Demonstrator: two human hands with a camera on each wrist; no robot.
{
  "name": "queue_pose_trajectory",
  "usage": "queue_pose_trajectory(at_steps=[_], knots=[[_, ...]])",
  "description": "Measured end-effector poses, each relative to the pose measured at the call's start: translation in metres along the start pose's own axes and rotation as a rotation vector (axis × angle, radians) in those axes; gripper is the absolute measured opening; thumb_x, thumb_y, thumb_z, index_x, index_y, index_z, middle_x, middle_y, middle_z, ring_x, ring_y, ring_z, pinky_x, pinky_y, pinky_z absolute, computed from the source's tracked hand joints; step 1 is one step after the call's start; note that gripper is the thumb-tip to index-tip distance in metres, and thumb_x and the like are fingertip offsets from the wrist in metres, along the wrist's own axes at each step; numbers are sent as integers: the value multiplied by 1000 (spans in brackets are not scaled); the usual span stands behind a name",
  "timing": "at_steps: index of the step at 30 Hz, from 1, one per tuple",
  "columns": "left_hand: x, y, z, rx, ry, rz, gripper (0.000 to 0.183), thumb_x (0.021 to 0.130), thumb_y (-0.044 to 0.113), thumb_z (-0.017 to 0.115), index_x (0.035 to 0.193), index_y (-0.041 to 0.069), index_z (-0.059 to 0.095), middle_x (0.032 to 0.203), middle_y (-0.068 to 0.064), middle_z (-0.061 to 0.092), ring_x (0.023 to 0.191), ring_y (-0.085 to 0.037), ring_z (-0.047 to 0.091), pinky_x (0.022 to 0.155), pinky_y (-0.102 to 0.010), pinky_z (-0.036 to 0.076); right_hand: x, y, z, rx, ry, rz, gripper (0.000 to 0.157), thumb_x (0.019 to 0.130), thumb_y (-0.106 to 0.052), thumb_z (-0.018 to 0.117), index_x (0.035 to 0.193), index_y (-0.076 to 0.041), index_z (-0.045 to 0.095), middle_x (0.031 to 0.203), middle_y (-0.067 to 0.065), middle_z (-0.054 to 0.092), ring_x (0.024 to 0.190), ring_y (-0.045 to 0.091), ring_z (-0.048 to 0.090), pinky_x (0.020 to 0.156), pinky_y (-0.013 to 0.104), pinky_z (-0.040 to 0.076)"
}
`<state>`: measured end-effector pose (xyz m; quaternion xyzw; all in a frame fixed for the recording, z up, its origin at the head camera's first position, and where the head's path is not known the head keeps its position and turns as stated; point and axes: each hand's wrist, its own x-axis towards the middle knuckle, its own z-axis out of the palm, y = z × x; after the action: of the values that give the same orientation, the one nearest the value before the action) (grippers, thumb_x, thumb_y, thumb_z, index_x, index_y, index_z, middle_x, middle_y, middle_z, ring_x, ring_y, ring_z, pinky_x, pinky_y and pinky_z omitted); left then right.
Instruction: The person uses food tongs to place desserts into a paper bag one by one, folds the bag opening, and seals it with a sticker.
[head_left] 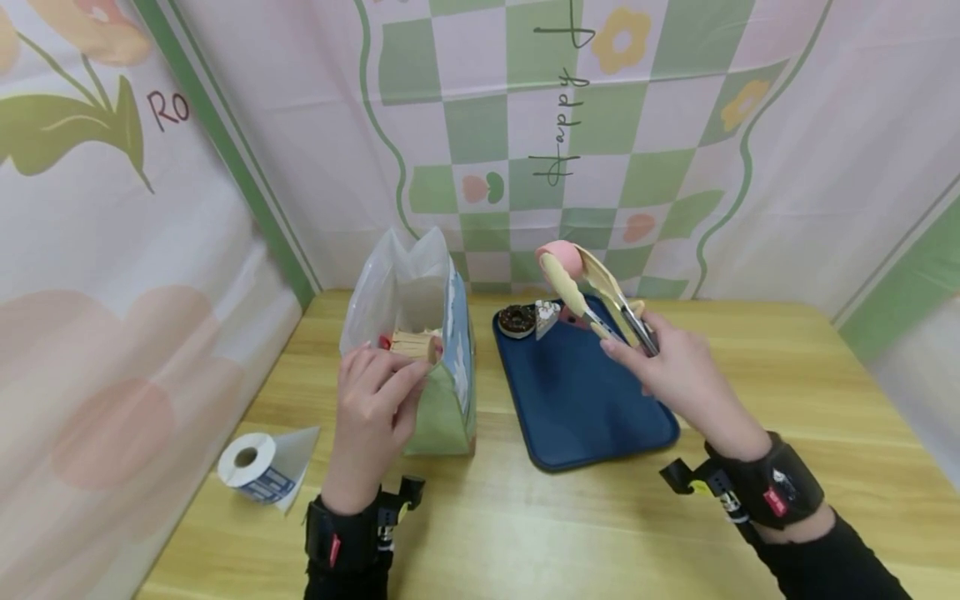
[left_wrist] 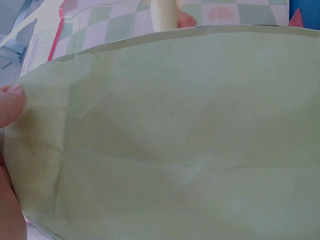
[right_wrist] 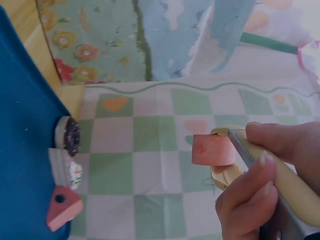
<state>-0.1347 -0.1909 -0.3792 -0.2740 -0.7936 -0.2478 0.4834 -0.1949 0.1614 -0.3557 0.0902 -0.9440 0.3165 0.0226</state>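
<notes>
At the near rim of an upright paper bag [head_left: 441,412], my left hand [head_left: 375,396] pinches the edge; in the left wrist view the thumb [left_wrist: 11,106] lies against the bag's green side. Something beige [head_left: 412,344] and bits of red show in the bag's mouth, the rest hidden. My right hand [head_left: 686,375] holds cream-tipped tongs [head_left: 567,285] by their metal arms. Between the tong tips is a pink, short cylinder-shaped piece [right_wrist: 212,150], raised above the far end of a dark blue tray [head_left: 585,408].
Along the tray's far edge sit a chocolate doughnut [head_left: 517,320], a white cake slice with sprinkles [head_left: 546,318] and a pink wedge with a dark spot [right_wrist: 65,207]. A label roll [head_left: 251,467] stands left on the wooden table [head_left: 540,533]. Patterned cloth [head_left: 480,108] hangs behind.
</notes>
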Motion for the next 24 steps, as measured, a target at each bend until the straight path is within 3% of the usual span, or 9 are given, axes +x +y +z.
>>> queue_pose_trajectory(at_steps=[7, 14, 24], knots=[[0, 0, 0, 1, -4, -4, 10, 91, 10, 65, 89, 8, 74, 82, -6, 68, 83, -25, 58, 89, -45, 39, 0, -15, -7, 5, 11, -44, 59, 90, -62, 55, 123, -14, 50, 66, 8, 63, 50, 19, 61, 47, 33, 47], [-1, 0, 0, -2, -10, -12, 9, 90, 10, 65, 89, 8, 74, 82, -6, 68, 83, -25, 57, 89, -45, 39, -3, -31, -13, 2, -3, -62, 62, 90, -63, 55, 126, -13, 49, 67, 7, 62, 50, 17, 60, 48, 32, 47], [-1, 1, 0, -3, -14, -21, 9, 91, 11, 65, 90, 8, 74, 83, -6, 68, 84, -25, 58, 90, -45, 39, -8, -60, -18, -41, -29, -132, 51, 90, -63, 56, 106, -15, 53, 63, 2, 60, 50, 16, 60, 49, 32, 44]])
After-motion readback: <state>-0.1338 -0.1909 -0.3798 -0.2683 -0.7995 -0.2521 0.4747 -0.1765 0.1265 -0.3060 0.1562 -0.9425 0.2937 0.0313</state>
